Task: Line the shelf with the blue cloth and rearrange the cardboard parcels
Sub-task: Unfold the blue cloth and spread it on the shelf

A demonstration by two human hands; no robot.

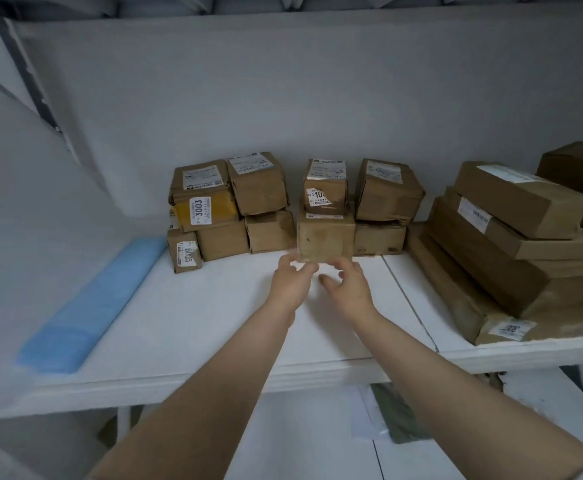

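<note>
**White shelf [214, 323], parcels along the back wall [283, 98]**

Blue cloth [92, 306] lies folded at the shelf's left end, unspread. Left hand [292, 280] and right hand [349, 287], apart and empty, hover at the middle parcel [324, 239] (contact blurred). Risk: dragging it topples the small parcel [324, 188] stacked on top. Neighbour parcels [271, 232] crowd both its sides.

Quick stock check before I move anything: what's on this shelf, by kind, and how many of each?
Blue cloth: 1, lying at the left, not spread.
Middle parcels: 10, counting the yellow-taped parcel and the parcel atop it as two.
Right parcels: at least 5; some are hidden behind others.
Total: at least 16.
</note>
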